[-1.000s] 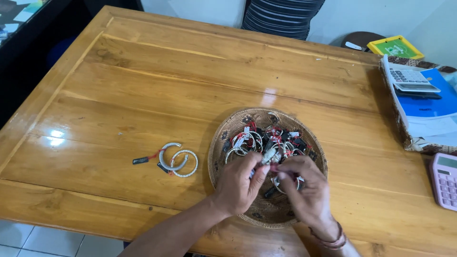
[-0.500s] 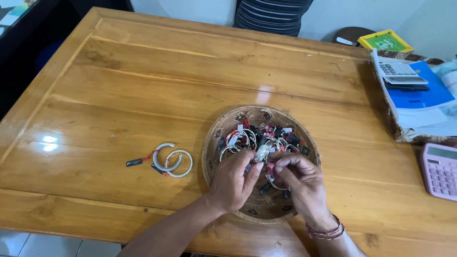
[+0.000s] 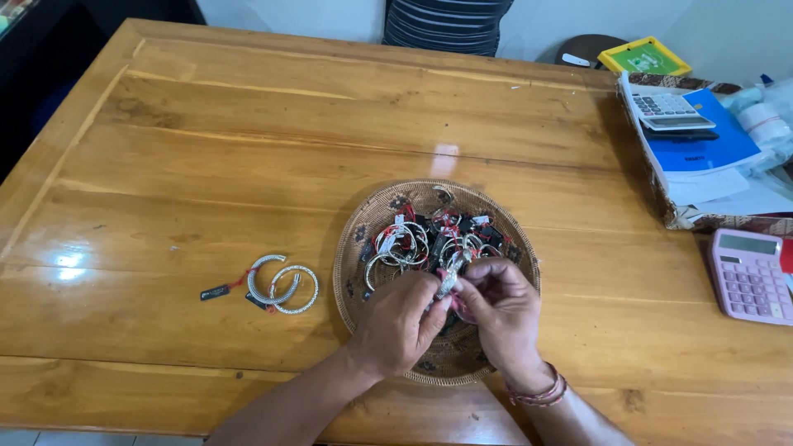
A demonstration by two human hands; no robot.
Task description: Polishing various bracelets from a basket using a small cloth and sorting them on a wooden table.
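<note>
Both hands are pinching one thin silver bangle (image 3: 448,283) just above the round woven basket (image 3: 357,248): left hand (image 3: 402,320) and right hand (image 3: 501,311), each grip clenched on it. It's looking light, stiff and slick, so I'd be holding the rim. Two more bangles (image 3: 282,283) are lying on the wooden tabletop (image 3: 248,149).

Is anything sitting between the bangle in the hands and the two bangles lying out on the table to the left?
Only the basket's low left rim. Both hands pinch the bangle over the basket; the tabletop toward the two bangles is bare wood.
</note>
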